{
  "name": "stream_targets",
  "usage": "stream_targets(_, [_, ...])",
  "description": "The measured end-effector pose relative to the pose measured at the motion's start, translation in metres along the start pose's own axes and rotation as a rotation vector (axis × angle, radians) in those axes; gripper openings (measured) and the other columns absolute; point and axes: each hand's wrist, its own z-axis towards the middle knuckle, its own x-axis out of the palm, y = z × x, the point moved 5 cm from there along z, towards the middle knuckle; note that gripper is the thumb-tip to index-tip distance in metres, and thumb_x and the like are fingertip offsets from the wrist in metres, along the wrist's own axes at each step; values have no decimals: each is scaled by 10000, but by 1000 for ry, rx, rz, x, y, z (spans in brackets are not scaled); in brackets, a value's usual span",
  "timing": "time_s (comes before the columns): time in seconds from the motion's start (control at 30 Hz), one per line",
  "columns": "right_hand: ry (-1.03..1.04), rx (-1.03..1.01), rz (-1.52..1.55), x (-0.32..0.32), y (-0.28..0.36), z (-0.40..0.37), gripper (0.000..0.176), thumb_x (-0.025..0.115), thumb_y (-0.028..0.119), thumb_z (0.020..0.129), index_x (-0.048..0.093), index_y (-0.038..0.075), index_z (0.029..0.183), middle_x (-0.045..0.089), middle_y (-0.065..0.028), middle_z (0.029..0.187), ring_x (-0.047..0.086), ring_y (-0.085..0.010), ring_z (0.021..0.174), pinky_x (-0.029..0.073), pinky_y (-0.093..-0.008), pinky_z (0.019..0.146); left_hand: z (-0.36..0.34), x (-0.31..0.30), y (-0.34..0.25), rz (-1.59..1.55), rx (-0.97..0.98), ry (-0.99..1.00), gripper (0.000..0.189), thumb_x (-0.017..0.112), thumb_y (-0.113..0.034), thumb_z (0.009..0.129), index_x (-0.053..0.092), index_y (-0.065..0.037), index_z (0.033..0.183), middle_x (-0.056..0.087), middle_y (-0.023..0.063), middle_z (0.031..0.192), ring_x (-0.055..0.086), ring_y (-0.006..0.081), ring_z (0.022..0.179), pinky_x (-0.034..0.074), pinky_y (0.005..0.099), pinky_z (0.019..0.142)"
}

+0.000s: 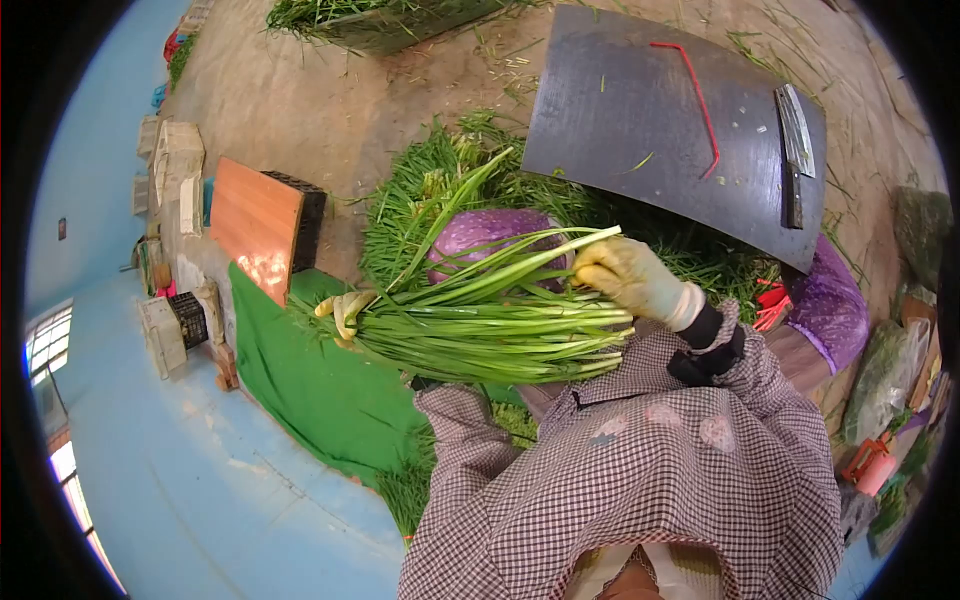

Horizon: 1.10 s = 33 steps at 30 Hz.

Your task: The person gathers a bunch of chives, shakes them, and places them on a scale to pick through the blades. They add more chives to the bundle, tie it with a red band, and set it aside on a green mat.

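A long bunch of garlic chives (490,335) lies sideways across my lap, its pale cut ends toward the right. My left hand (345,312), in a yellowish glove, is closed around the leafy end; the rest of that hand is hidden behind the leaves. At the other end, my right hand (628,275), gloved in yellow and white, has its fingers closed on a few stalks that stand a little above the bunch. Behind the chives, a purple patterned cloth (490,240) covers my knee. More loose chives (415,195) are heaped beyond it.
A dark curved board (660,130) ahead on the right carries a knife (795,160) and a red strip (700,105). Green cloth (310,360) lies at left near an orange-brown panel (255,225) and a black crate (305,225). A container of greens (400,28) stands at the top.
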Motion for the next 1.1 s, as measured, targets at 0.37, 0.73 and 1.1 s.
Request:
stream_targets(0.37, [205,457,-410,-46,-115,-124,312,587,327,996,669,76,1162,660,-80,1003,626,-205,923,513,-329,813,-2,-4,3,11,24,-81,480,589,-126,921,457,37,1352,495,7,868,508,154,862,435,339,1031])
stream_targets(0.73, [202,182,801,-5,44,7,287,687,285,941,621,25,1042,636,-135,1216,586,-205,1120,439,-385,1045,4,12,14,38,79,-118,491,577,-157,929,452,33,1365,479,10,878,491,163,878,432,343,1026])
stream_targets(1.1, [218,149,462,-12,22,0,398,689,291,919,642,5,1191,652,-78,1134,585,-192,1114,462,-352,985,-2,7,22,135,53,-204,519,516,-212,975,419,55,1409,500,52,973,510,197,968,420,388,1055])
